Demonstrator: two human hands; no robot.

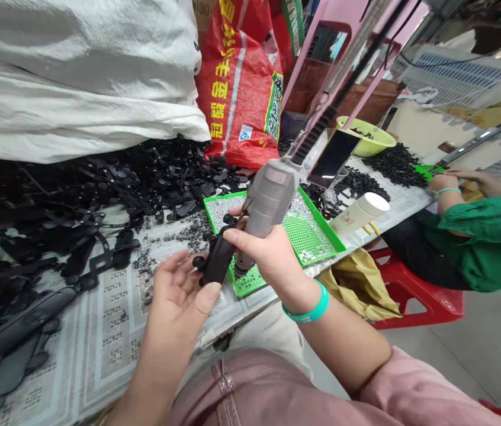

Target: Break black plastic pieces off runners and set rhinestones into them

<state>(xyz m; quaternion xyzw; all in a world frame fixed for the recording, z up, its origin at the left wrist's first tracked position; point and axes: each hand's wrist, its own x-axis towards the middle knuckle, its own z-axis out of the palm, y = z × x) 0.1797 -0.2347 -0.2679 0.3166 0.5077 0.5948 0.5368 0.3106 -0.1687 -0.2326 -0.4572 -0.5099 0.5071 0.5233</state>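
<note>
My left hand (178, 296) holds a black plastic part (217, 258) by its lower end, thumb under it and fingers curled beside it. My right hand (263, 254) grips a grey electric screwdriver (268, 204) that hangs from a cable above. The driver's tip points down at the black part, just over the near corner of a green perforated tray (321, 228) strewn with small silver screws. A green band circles my right wrist.
A big heap of black plastic parts (99, 189) covers the newspaper-lined table on the left, under white sacks and a red bag (241, 89). A phone (334, 157), paper cup (361, 213) and green bowl (368, 139) stand beyond the tray. A person in green (490, 236) sits at right.
</note>
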